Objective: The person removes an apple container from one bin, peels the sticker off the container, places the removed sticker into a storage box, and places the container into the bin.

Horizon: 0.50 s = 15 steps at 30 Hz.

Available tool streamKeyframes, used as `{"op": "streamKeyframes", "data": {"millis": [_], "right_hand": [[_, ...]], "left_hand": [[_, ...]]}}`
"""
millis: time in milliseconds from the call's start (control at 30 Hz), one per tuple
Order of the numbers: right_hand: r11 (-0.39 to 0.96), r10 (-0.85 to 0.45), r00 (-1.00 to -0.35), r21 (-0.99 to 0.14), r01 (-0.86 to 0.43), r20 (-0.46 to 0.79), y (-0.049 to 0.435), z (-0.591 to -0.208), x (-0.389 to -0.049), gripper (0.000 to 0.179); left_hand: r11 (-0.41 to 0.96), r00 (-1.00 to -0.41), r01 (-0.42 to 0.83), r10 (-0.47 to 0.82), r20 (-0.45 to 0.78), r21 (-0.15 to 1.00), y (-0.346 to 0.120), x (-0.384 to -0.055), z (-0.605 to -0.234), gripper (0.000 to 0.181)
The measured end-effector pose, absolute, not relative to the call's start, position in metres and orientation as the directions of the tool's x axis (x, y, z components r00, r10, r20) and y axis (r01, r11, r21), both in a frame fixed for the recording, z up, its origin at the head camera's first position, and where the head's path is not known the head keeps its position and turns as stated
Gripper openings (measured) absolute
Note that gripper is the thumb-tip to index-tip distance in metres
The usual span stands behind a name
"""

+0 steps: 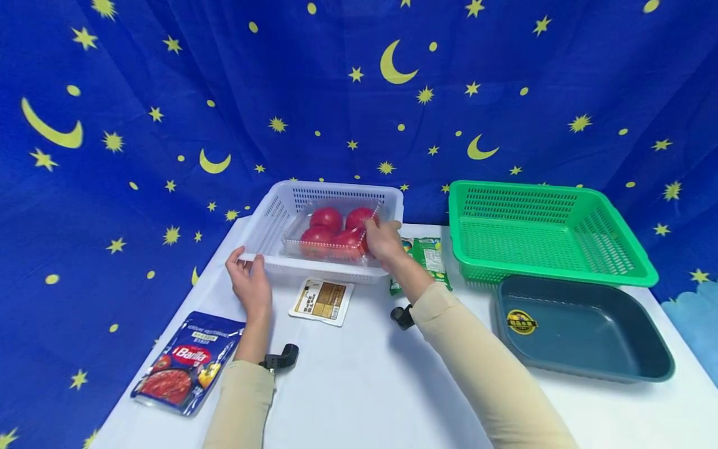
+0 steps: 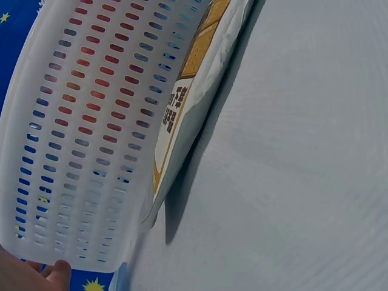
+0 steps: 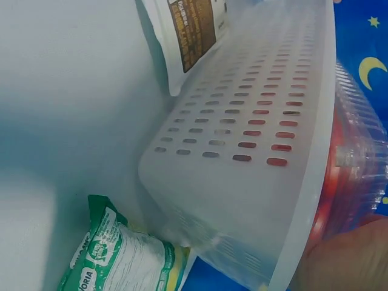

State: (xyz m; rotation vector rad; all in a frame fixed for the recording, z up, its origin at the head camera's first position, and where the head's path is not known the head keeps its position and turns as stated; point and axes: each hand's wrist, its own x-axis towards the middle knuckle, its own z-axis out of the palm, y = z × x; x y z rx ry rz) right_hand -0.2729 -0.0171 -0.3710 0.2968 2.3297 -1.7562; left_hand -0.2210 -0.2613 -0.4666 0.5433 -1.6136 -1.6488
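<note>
A clear plastic box of red tomatoes (image 1: 331, 240) sits inside the white basket (image 1: 325, 269), slightly tilted. At the box's right end, my right hand (image 1: 382, 242) grips it; only part of that hand (image 3: 348, 260) shows in the right wrist view, beside the basket's rim. My left hand (image 1: 250, 287) holds the front left corner of the basket, thumb and fingers at the rim. In the left wrist view, the left thumb and fingers (image 2: 59, 274) appear low beside the basket's end. The fingertips of the right hand are partly hidden.
A white and brown food packet (image 1: 322, 302) lies before the basket. Green snack bags (image 1: 429, 259) lie at its right. A blue Barilla pouch (image 1: 187, 362) is at the left. A green basket (image 1: 538, 274) and a dark blue-grey tub (image 1: 583, 330) stand on the right.
</note>
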Motion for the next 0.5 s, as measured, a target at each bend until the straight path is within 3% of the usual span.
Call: {"op": "streamKeyframes", "data": {"millis": [233,500], "right_hand": [[0.318,0.037,-0.962,-0.91,0.266,-0.269,-0.0158,-0.3741,-0.2745,0.073],[0.208,-0.006,-0.98,-0.959,0.192,-0.198,-0.0178,-0.3752,-0.2741,0.053]], "left_hand": [[0.059,-0.649,0.223,-0.736,0.193,0.973,-0.2606,-0.2187,-0.4709,0.043],[0.082,-0.651,0.258,-0.722,0.235,0.963,-0.2642,-0.2195,-0.4688,0.043]]}}
